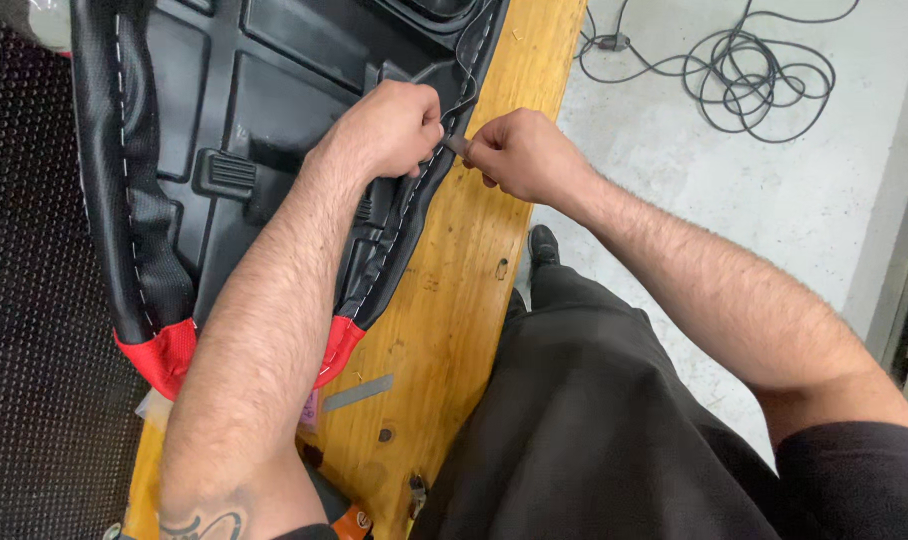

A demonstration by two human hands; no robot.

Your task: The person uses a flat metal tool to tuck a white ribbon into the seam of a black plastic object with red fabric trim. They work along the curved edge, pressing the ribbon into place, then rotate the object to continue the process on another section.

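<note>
Mat: black perforated rubber mat [24, 300] fills the 9 o'clock side, running under the table's left edge.
Seat: upturned motorcycle seat [234, 110] lies on the table from 10 to 12 o'clock, its ribbed black plastic base facing up.
Cover: black seat cover [124, 180] with white stitching wraps both long edges of the seat; red end panels [164, 355] sit toward 7 o'clock.
Left hand: left hand [389, 125] is curled shut just above centre, pinching the cover's edge against the seat rim.
Tool: small grey tool [456, 145] shows between the two hands, its tip at the cover edge; most of it is hidden.
Right hand: right hand [524, 155] is closed on the tool, just beside the left hand, at about 1 o'clock from centre.
Table: wooden table [464, 290] runs diagonally under the seat; a grey metal strip [358, 392] lies on it near 6 o'clock.
Cable: tangled grey cable [744, 70] lies on the concrete floor [774, 200] at 2 o'clock.
</note>
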